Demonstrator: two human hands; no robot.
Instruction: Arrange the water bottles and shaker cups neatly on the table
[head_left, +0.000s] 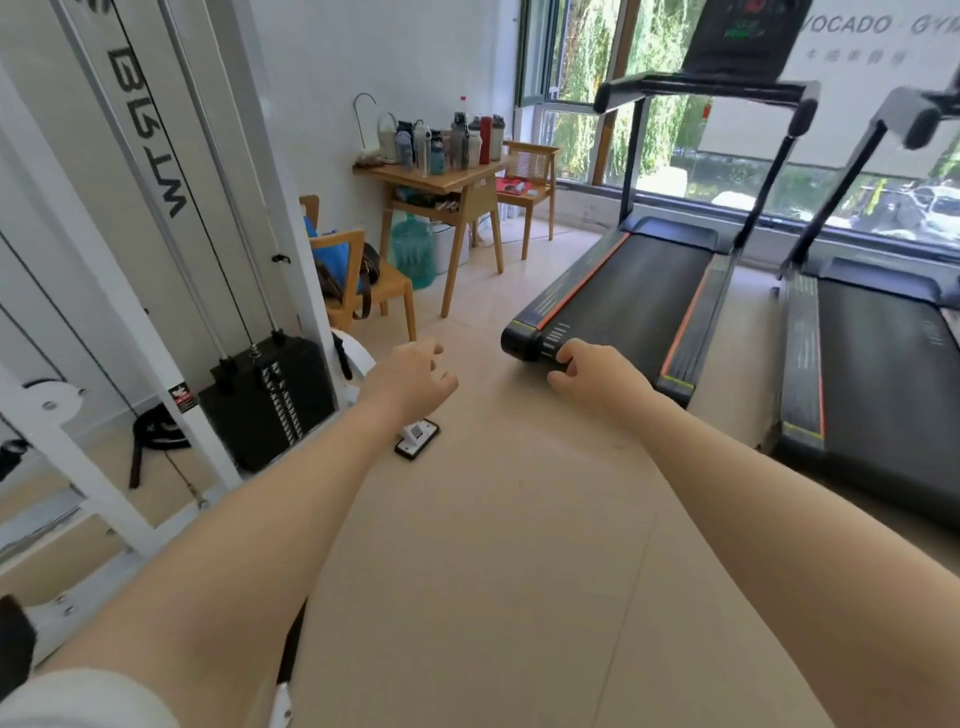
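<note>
Several water bottles and shaker cups stand crowded together on a small wooden table far across the room, against the white wall. A red bottle stands out among grey and dark ones. Both my arms reach forward over the floor, well short of the table. My left hand hangs with loosely curled fingers and holds nothing. My right hand is likewise loosely curled with nothing in it.
A cable weight machine fills the left side. Two treadmills lie on the right by the window. Wooden chairs flank the table, a water jug stands beneath it. A tiled floor lane leads towards the table.
</note>
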